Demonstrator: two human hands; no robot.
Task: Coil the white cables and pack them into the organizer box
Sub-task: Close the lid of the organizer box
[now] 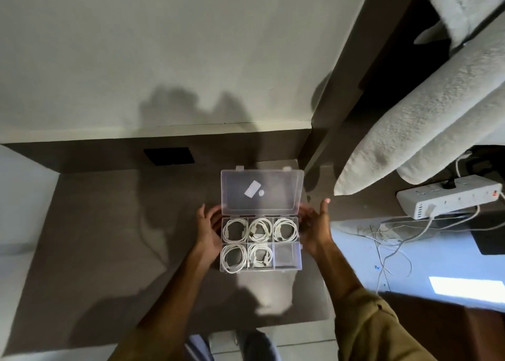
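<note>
Head view: box [287, 254] sitting on surface [109, 251], lid [262, 191] lying open. Five coiled cables [234, 230] filling five compartments, near-right one empty. Left hand [209, 231] and right hand [317, 224] flanking box, fingers [325, 210] spread wide, gripping nothing.

A person's two bare forearms, the left hand [209, 228] and right hand [317, 225] without rings or gloves; a rolled olive-khaki fabric sleeve [374, 325] bunches along the right arm, the left arm uncovered.
</note>
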